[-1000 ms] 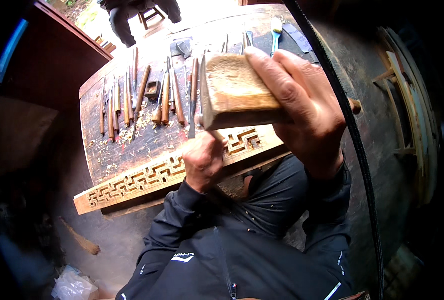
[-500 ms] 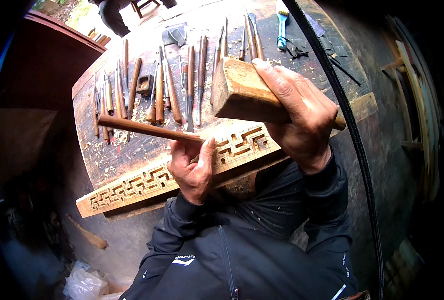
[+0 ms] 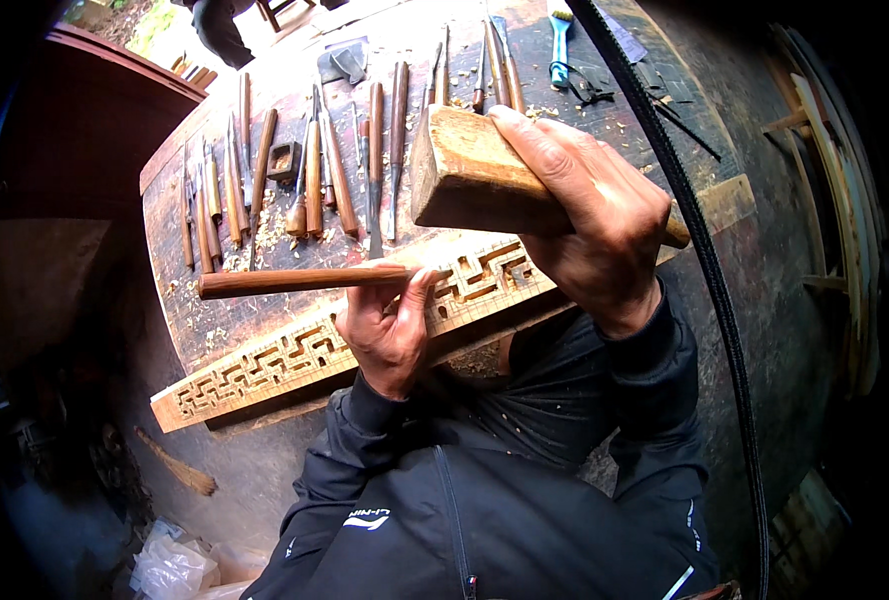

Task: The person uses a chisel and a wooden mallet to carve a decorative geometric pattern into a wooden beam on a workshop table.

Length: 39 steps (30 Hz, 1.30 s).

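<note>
My left hand [image 3: 389,335] is closed around a wood-handled chisel [image 3: 300,281], its handle pointing left and its tip near the carved board. Above the right part of the board, my right hand [image 3: 600,215] grips a wooden mallet [image 3: 490,165], thumb along the top of its block. The long pale board [image 3: 260,375] lies slanted along the table's near edge, cut with an angular lattice pattern of slots. The chisel's tip is small beside my fingers; I cannot tell whether it touches the wood.
Several chisels [image 3: 399,150] lie in a row across the worn table [image 3: 235,325], among wood shavings. A small square wooden box [image 3: 284,161] and a blue-handled brush [image 3: 560,50] lie there too. A black strap [image 3: 700,225] crosses the view at right. A broom [image 3: 177,465] and plastic bag [image 3: 173,562] are lower left.
The chisel's handle end has dropped, so it lies nearer level. My right hand and the mallet have shifted slightly left.
</note>
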Each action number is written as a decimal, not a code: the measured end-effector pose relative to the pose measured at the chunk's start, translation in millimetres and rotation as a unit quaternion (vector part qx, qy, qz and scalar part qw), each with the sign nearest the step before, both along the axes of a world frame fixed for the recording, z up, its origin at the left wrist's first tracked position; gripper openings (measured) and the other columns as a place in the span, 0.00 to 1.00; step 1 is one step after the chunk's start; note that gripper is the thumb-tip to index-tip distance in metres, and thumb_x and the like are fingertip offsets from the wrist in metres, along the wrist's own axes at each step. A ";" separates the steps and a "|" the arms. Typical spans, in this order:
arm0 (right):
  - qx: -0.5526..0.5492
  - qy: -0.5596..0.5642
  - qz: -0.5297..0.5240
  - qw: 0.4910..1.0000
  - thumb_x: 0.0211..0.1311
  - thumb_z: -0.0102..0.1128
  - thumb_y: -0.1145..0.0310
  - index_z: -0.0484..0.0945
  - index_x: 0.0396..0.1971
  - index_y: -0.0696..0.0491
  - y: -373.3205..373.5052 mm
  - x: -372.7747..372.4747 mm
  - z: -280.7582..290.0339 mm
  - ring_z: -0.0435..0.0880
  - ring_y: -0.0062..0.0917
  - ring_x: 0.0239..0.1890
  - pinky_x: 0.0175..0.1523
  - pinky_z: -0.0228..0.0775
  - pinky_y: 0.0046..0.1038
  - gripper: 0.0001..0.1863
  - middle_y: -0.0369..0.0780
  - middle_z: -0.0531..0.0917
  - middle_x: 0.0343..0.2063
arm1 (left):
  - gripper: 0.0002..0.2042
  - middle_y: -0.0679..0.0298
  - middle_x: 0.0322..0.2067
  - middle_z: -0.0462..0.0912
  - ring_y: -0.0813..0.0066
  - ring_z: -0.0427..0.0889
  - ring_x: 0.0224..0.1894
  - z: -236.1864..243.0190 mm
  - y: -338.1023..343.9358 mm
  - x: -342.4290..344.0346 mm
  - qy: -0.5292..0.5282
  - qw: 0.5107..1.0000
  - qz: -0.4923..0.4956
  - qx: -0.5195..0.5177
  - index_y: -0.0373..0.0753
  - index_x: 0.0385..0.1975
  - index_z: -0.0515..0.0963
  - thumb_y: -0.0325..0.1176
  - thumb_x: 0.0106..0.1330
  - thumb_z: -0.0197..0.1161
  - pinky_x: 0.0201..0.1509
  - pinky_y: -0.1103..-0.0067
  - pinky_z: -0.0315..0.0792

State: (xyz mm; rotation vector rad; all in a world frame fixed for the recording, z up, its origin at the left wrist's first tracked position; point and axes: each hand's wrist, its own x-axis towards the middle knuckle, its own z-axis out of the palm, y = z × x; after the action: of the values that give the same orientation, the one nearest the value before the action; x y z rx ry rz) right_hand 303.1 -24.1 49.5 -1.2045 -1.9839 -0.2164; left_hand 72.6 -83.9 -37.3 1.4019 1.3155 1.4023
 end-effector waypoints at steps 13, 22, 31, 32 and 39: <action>0.073 0.023 0.096 0.992 0.47 0.79 0.76 0.85 0.60 0.55 11.9 -19.5 55.6 0.92 0.43 0.46 0.52 0.85 0.37 0.34 0.49 0.90 0.44 | 0.12 0.57 0.33 0.90 0.72 0.91 0.34 0.1 14.0 -0.5 0.248 0.961 -0.030 0.117 0.34 0.47 0.78 0.22 0.69 0.75 0.40 0.76 0.82; 0.165 0.028 0.134 0.977 0.47 0.79 0.79 0.85 0.61 0.53 34.3 4.6 81.3 0.92 0.42 0.46 0.52 0.85 0.37 0.35 0.49 0.90 0.45 | 0.10 0.53 0.27 0.86 0.55 0.87 0.27 7.7 19.9 -2.5 0.310 0.937 -0.063 0.147 0.36 0.41 0.83 0.26 0.65 0.78 0.32 0.69 0.78; 0.010 0.068 0.025 0.997 0.57 0.80 0.75 0.83 0.62 0.54 19.4 13.6 36.3 0.93 0.35 0.50 0.54 0.87 0.34 0.30 0.48 0.91 0.48 | 0.07 0.57 0.39 0.90 0.69 0.91 0.41 3.9 22.0 -38.6 -0.122 0.991 0.046 0.014 0.33 0.49 0.80 0.22 0.76 0.67 0.51 0.72 0.87; -0.032 0.117 0.029 0.992 0.60 0.80 0.74 0.83 0.61 0.56 19.1 16.0 25.3 0.93 0.33 0.51 0.56 0.87 0.34 0.28 0.47 0.91 0.49 | 0.08 0.56 0.39 0.89 0.68 0.91 0.41 7.4 22.6 -49.8 -0.144 0.988 0.059 0.005 0.32 0.52 0.78 0.23 0.77 0.65 0.54 0.71 0.87; -0.128 0.318 0.080 0.936 0.61 0.79 0.76 0.85 0.51 0.57 8.5 11.6 18.8 0.94 0.31 0.46 0.54 0.88 0.33 0.19 0.44 0.93 0.44 | 0.11 0.57 0.44 0.89 0.74 0.89 0.45 -0.1 1.7 -61.6 -0.094 0.994 0.044 -0.044 0.32 0.54 0.76 0.19 0.76 0.65 0.52 0.79 0.84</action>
State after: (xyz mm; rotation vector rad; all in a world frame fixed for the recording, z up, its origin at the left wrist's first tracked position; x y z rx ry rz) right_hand 314.7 -15.6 68.3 -1.0816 -1.5429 0.4761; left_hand 11.0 -82.2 -37.4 1.1357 1.3123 1.4767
